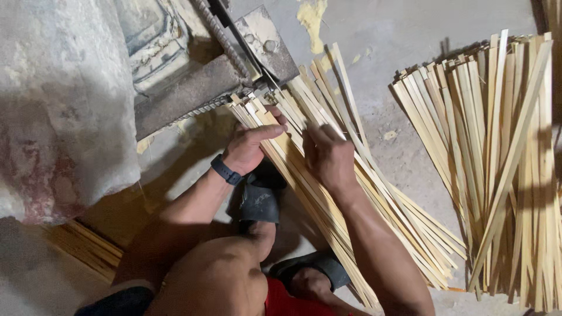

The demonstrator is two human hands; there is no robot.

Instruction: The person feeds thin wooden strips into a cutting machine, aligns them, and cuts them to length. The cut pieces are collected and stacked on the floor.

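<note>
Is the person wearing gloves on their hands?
No, the left hand and the right hand are both bare as they rest on the bundle of thin wooden strips.

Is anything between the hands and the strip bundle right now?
Nothing visible. The left hand and right hand both lie directly on the bundle of bamboo strips, whose top ends sit against the metal machine.

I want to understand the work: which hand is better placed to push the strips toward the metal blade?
Probably the left hand: it lies flat on the bamboo strips, fingertips close to the metal blade. The right hand rests lower on the bundle.
</note>
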